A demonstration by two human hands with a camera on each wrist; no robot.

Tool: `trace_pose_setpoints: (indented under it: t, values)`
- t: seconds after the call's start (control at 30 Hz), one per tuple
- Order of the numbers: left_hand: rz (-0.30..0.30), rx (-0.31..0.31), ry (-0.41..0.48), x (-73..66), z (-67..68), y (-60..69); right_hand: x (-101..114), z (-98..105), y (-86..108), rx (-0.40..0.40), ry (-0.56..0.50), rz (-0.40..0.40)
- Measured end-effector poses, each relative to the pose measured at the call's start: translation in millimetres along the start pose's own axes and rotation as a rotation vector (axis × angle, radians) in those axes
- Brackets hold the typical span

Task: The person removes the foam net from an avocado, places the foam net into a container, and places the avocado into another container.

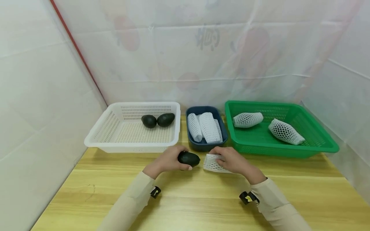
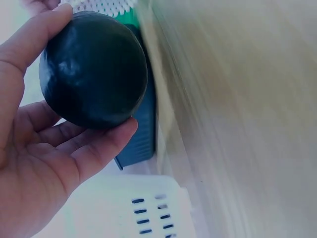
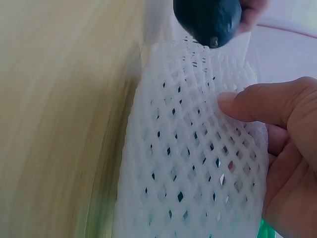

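Observation:
My left hand (image 1: 172, 159) grips a dark green avocado (image 1: 189, 159) between thumb and fingers, in front of the blue basket. In the left wrist view the avocado (image 2: 94, 69) shows its rounded end, with the thumb on one side and fingertips under the other. A white foam net sleeve (image 1: 213, 163) is held by my right hand (image 1: 231, 159), a short gap to the right of the avocado. In the right wrist view the thumb presses on the foam net sleeve (image 3: 188, 144), whose mouth faces the tip of the avocado (image 3: 210, 22).
A white basket (image 1: 130, 148) with two avocados (image 1: 166, 120) stands at the back left. The small blue basket (image 1: 202, 147) in the middle holds several foam net sleeves (image 1: 209, 127). At the back right, a green basket (image 1: 277, 150) holds two filled-out net sleeves (image 1: 248, 120).

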State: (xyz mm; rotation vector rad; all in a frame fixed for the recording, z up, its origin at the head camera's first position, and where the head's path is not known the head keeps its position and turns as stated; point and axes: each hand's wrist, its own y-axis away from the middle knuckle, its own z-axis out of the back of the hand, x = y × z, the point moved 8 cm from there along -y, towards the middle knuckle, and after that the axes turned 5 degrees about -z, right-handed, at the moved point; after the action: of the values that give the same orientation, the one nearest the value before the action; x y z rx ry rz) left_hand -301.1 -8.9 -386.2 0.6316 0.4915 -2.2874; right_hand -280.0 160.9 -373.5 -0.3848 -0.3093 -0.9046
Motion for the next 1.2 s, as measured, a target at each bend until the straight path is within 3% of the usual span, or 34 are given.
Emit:
trace_pose_setpoints:
  t: [0.17, 0.37, 0.57, 0.9, 1.2]
  values:
    - [0.029, 0.013, 0.0, 2.7, -1.6, 4.9, 0, 2, 0.4, 0.015, -0.008, -0.003]
    - [0.003, 0.018, -0.014, -0.3, -0.7, 7.1, 1, 1, -1.0, 0.013, -0.007, -0.009]
    - [-0.018, 0.015, -0.024, -7.1, 6.2, 14.3, 10, 19, 0.1, -0.067, 0.025, 0.031]
    - [0.001, -0.017, -0.029, -2.6, 16.1, 27.6, 8, 37, -18.3, -0.054, -0.067, -0.025]
    - [-0.02, -0.047, -0.006, -3.0, 30.0, 37.7, 6, 53, -36.4, -0.129, -0.108, 0.016]
